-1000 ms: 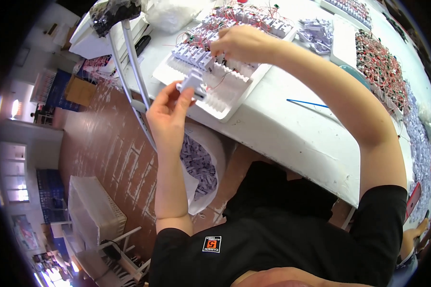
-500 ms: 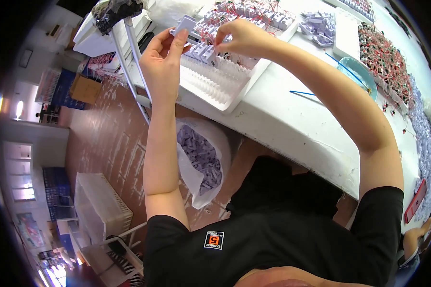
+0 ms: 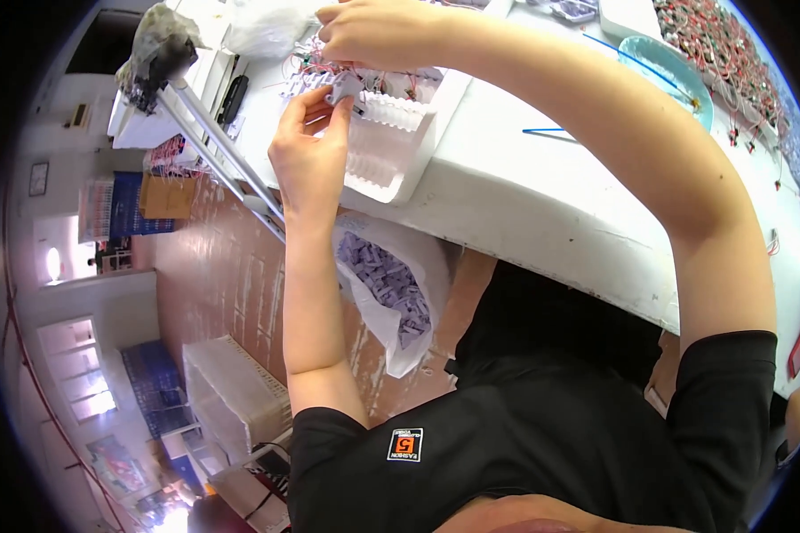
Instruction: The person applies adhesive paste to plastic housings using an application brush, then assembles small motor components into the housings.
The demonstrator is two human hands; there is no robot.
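My left hand (image 3: 311, 160) pinches a small white plastic housing (image 3: 346, 87) between thumb and fingers, above the left side of a white ribbed tray (image 3: 415, 164). Beyond it, my right hand (image 3: 387, 34) reaches across at the upper edge of the view, its fingers bent and closed. Whatever those fingertips hold, if anything, cannot be made out. Thin red wires (image 3: 311, 55) with small parts lie under and beside the right hand. A row of white plastic housings (image 3: 304, 83) shows just left of the piece in my left hand.
A metal stand (image 3: 227, 151) with a wrapped top rises at the left. Below the table's edge, an open white bag (image 3: 440, 258) holds lilac-grey plastic pieces. To the right are a blue stick (image 3: 542, 131), a teal dish (image 3: 662, 53) and a heap of wired parts (image 3: 720, 58).
My right hand has moved left and farther away, past the left hand. The left hand sits a little lower, and the housing in it is turned. The whole view has shifted.
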